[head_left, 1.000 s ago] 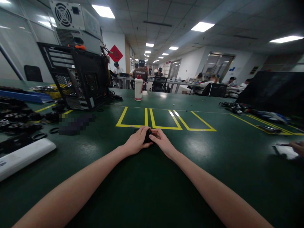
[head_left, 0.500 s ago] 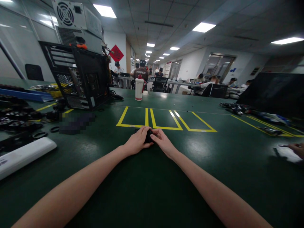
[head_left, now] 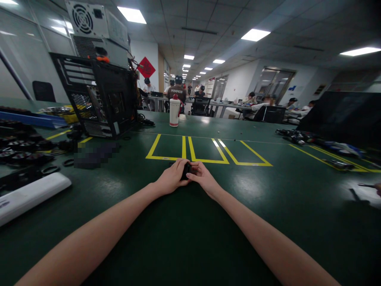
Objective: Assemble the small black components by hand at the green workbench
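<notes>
A small black object [head_left: 186, 171] sits between my two hands, just in front of the yellow-taped rectangles on the green table [head_left: 190, 238]. My left hand [head_left: 172, 176] is wrapped round it from the left, fingers over its top and thumb at the near side. From the right, my right hand [head_left: 204, 177] pinches its edge with thumb and fingertips. Most of the object is hidden by the fingers, so its kind cannot be made out.
A black computer case [head_left: 98, 95] with power supplies on top stands at left. Behind the tape is a white bottle [head_left: 174, 111] with a red lid. A white bar [head_left: 32, 196] and black parts lie left; cables [head_left: 293, 136] lie right. Another person's hand [head_left: 378, 188] shows at the right edge.
My right thumb and fingers have shifted slightly on the black object; my left hand stays nearly still. The other person's hand at the right has moved further out of view.
</notes>
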A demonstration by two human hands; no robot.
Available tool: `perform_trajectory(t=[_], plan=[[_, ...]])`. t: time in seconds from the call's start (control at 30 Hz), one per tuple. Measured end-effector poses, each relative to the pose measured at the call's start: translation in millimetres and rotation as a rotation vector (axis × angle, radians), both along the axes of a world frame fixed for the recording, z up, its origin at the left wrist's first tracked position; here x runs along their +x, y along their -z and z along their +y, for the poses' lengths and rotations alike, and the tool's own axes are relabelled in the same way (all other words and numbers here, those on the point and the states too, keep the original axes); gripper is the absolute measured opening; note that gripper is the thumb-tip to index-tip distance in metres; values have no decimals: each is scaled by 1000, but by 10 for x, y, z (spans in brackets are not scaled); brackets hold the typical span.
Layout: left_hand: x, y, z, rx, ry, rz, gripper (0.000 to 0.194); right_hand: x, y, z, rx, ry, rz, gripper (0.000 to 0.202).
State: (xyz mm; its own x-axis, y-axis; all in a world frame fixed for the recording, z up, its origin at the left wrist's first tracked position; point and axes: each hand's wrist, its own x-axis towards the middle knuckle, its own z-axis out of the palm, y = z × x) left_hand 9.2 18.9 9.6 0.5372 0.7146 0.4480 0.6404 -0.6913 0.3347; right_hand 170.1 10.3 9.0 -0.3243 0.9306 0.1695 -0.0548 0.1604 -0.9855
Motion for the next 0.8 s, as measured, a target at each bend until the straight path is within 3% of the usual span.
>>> perform_trajectory(t=[0.13,0.3,0.43,0.63,0.8], plan=[[0,-2,3,-14,-8,5,58,0,3,4,11,-29,33,31],[12,4,17,0,-6,-9,58,-5,69,55,66,42,20,21],[8,7,23,4,6,-14,56,7,110,89,26,49,21,28],[1,9,22,5,0,-7,58,27,62,48,-13,-29,69,32],[7,-9,10,-1,4,0,57,12,59,25,11,42,65,24]])
